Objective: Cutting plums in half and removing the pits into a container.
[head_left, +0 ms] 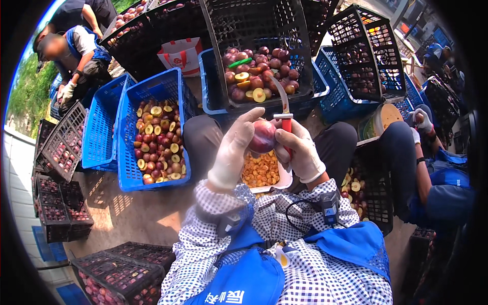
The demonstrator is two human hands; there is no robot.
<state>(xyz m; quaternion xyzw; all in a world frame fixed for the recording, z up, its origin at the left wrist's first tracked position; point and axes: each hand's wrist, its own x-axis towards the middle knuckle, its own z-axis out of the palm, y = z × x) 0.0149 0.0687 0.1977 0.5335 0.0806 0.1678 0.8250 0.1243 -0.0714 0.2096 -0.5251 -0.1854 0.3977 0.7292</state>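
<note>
In a white glove, my left hand (230, 152) grips a whole dark red plum (263, 136) by its left side. My right hand (305, 152), also gloved, is closed around the red handle of a curved knife (286, 123); its blade points up and away, and the right thumb rests by the plum. Under both hands a white container (284, 179) holds small orange-brown pieces that look like plum pits. Straight ahead, a tilted black crate (254, 30) contains plums, some halved, with a green-handled tool (240, 63) lying on them.
To the left stand a blue crate (122, 152) of halved plums and another blue crate (101, 122). Black crates of plums (119, 269) sit at lower left; one with halves (381, 183) is by my right leg. People work at far left (84, 48) and right (432, 188).
</note>
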